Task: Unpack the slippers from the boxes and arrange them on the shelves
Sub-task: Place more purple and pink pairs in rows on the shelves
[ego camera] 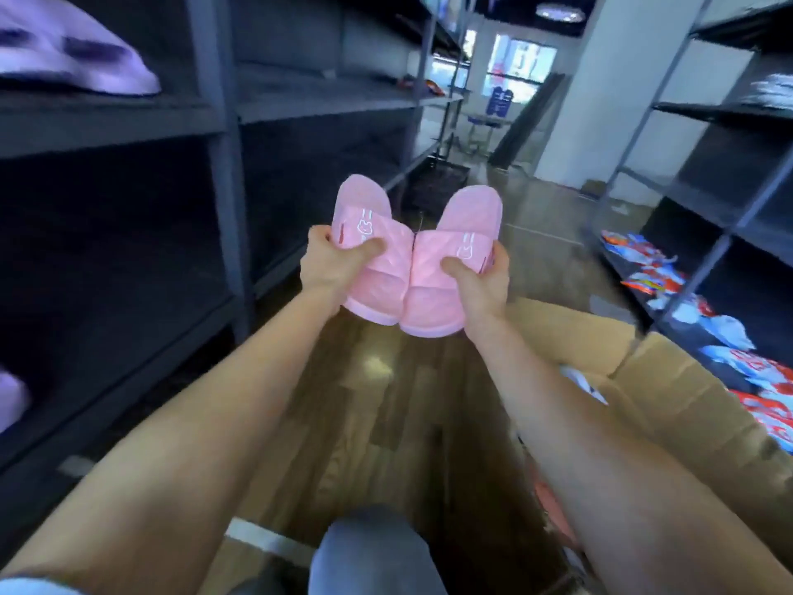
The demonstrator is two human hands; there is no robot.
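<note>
Pink is the colour of the pair in hand, and each grip is closed round one slipper. The left grip (339, 268) pinches the left slipper (373, 234), thumb pressed on top of the quilted strap and fingers curled round the outer edge. The right grip (478, 281) holds the right slipper (455, 234) in the mirrored manner. Thumbs on the straps keep the uppers facing me, so I can check the rabbit marks and, I judge, confirm a matched pair. The inner edges touch at the near ends and the far ends fan apart. A thin dark strand shows between them; I cannot tell whether it ties them. Both slippers are in the air above the wooden floor (386, 401), in the aisle, resting on no shelf. Beneath my right forearm stands the open cardboard box (669, 392), the likely source, set close enough to reach without moving. The dark shelving (223, 165) on my left is nearest. A lilac slipper (73, 53) lies on its upper level, which suggests this unit is the destination. The shelving on the right (708, 246) carries packaged goods (643, 268) on its lower level. Judgement: this pair is unpacked; placement is not yet done.
</note>
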